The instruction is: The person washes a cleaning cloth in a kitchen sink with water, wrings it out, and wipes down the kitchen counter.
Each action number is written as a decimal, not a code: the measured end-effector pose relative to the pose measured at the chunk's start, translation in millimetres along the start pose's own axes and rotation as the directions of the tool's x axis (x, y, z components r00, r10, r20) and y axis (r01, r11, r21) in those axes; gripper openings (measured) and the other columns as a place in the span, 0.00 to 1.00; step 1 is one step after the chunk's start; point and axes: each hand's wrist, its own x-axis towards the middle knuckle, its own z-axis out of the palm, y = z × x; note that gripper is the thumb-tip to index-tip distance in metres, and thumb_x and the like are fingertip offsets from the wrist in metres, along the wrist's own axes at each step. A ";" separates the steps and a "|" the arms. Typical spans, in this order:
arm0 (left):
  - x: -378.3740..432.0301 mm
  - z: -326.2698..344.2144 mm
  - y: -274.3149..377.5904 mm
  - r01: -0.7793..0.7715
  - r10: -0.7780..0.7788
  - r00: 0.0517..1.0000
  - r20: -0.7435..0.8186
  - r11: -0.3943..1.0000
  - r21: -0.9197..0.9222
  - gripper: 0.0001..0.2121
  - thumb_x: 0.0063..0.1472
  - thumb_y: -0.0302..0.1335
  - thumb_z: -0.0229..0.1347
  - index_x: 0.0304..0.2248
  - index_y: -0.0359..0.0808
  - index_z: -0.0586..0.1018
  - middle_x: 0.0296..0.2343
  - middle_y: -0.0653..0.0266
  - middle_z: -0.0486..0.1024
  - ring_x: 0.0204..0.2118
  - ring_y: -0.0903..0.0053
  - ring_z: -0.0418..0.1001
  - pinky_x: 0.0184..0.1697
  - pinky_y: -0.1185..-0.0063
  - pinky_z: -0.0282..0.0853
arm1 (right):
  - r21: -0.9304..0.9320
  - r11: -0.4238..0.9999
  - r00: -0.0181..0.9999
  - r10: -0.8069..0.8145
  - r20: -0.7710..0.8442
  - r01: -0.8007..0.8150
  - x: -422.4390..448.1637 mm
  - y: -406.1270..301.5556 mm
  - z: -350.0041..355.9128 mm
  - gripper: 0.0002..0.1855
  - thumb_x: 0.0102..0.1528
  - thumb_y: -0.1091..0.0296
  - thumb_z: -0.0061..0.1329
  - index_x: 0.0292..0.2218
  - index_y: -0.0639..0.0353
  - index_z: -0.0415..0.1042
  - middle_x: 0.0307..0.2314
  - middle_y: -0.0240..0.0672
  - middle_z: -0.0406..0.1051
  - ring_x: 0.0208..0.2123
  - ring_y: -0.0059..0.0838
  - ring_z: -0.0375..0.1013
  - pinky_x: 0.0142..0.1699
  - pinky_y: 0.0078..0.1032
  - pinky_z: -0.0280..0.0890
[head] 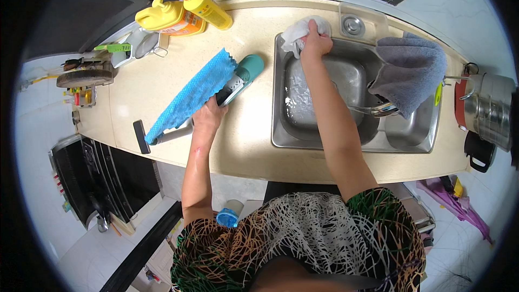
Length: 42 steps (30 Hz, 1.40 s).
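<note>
My left hand [209,115] grips the middle of a long teal, black and grey device [250,68] over the countertop; its exact kind is unclear. A textured blue cloth [194,93] lies along the device and hides much of it. At its near end a grey tube [175,134] runs beside a flat black bar [141,136]. My right hand [317,44] clasps a bunched white cloth [292,34] at the back left corner of the stainless steel sink [278,125]. Shallow water glints in the larger basin.
A grey towel [413,69] drapes over the faucet [361,109]. Behind the sink sits a clear tray [375,22] with a metal strainer [352,25]. Yellow bottles [209,10] stand at the back left. A gas stove [117,174] lies left, stacked pots [488,109] right.
</note>
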 end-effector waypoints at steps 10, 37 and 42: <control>-7.8 -11.6 4.8 -0.022 0.022 1.000 0.008 1.000 -0.007 0.31 0.36 0.32 0.64 0.44 0.38 0.69 0.37 0.54 0.70 0.42 0.61 0.67 0.47 0.71 0.61 | 0.219 0.974 0.978 0.002 0.208 -0.049 23.1 -8.0 61.0 0.11 0.44 0.72 0.55 0.26 0.71 0.68 0.21 0.36 0.69 0.18 0.25 0.67 0.21 0.23 0.66; 259.4 13.2 64.7 -0.284 0.282 0.959 0.038 0.954 0.092 0.22 0.41 0.29 0.60 0.41 0.44 0.72 0.32 0.55 0.74 0.37 0.64 0.71 0.40 0.70 0.67 | -0.729 0.507 0.468 0.559 0.684 0.461 -56.6 118.1 -132.5 0.28 0.38 0.51 0.58 0.39 0.57 0.70 0.30 0.35 0.72 0.34 0.28 0.69 0.41 0.23 0.62; 289.0 11.8 98.1 -0.370 0.377 0.922 -0.088 0.925 0.090 0.27 0.40 0.21 0.58 0.45 0.44 0.70 0.40 0.56 0.68 0.43 0.62 0.65 0.45 0.73 0.64 | -0.757 0.401 0.795 0.104 0.597 0.516 47.8 151.4 -194.8 0.25 0.39 0.55 0.56 0.38 0.61 0.69 0.32 0.44 0.71 0.36 0.37 0.69 0.42 0.28 0.63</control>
